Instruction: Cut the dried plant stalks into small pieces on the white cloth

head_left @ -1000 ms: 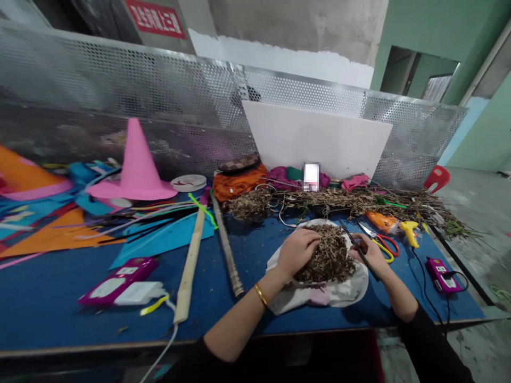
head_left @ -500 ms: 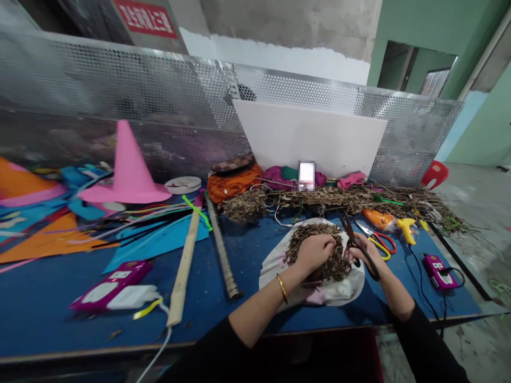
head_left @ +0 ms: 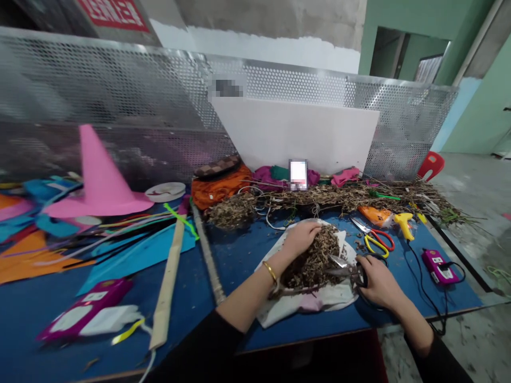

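Note:
A heap of dry, crumbled brown plant bits (head_left: 319, 260) lies on a piece of white cloth (head_left: 287, 311) in front of me. My left hand (head_left: 301, 239), with a gold bangle at the wrist, is curled closed at the heap's far left side; whatever its fingers pinch is hidden. My right hand (head_left: 377, 282) is wrapped round the dark handles of a pair of scissors (head_left: 343, 264). Their blades point left, low over the right part of the heap.
Red-and-yellow-handled scissors (head_left: 375, 242) and a yellow glue gun (head_left: 405, 226) lie to the right, with a purple device (head_left: 441, 266). Dry twigs (head_left: 339, 197) line the back. A pink hat (head_left: 101, 186), wooden stick (head_left: 170, 287) and another purple device (head_left: 85, 311) are left.
The dark scissors have swung from pointing up and away to lying low, blades leftward over the heap. My left hand has shifted up and left, and the cloth's outline has changed.

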{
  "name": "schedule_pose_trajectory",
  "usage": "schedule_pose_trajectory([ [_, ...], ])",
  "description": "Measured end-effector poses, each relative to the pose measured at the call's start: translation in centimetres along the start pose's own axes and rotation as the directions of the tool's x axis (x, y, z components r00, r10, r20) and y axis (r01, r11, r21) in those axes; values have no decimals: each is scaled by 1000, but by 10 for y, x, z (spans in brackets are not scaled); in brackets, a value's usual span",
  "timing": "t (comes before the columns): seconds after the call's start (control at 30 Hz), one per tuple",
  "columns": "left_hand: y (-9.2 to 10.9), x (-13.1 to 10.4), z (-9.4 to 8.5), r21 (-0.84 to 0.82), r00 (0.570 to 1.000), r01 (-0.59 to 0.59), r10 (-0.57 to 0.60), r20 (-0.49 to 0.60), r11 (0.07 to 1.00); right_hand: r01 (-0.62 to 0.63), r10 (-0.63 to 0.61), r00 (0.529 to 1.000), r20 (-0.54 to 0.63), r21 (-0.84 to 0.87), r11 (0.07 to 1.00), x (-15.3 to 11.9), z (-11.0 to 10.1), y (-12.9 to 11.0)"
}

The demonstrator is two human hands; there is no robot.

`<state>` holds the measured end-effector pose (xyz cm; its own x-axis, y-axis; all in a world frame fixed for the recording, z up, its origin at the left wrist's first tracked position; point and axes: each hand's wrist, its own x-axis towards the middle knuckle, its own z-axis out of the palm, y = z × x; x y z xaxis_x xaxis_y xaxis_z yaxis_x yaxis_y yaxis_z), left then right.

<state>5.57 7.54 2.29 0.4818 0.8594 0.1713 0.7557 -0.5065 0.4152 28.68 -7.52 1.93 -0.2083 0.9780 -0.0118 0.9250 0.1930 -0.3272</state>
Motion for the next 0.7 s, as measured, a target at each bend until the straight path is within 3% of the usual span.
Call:
schedule_pose_trajectory([
  [0.17,-8,50,4,143,994,-66,52,101,987,99,-87,988,128,-93,991,7,-18,0],
  [0.33,-8,83,21,208,973,-137,92,212,968,90,-47,983,175,-246,965,12,-22,-12],
  [0.53,-16,89,26,246,954,-164,90,286,955,52,10,985,175,-346,937,17,-29,-24],
  [0.63,-18,86,25,256,959,-147,74,275,956,75,-28,984,174,-269,960,33,-40,-9],
  [0.7,-18,84,24,260,966,-130,63,252,957,44,-24,995,94,-217,975,48,-44,7],
])
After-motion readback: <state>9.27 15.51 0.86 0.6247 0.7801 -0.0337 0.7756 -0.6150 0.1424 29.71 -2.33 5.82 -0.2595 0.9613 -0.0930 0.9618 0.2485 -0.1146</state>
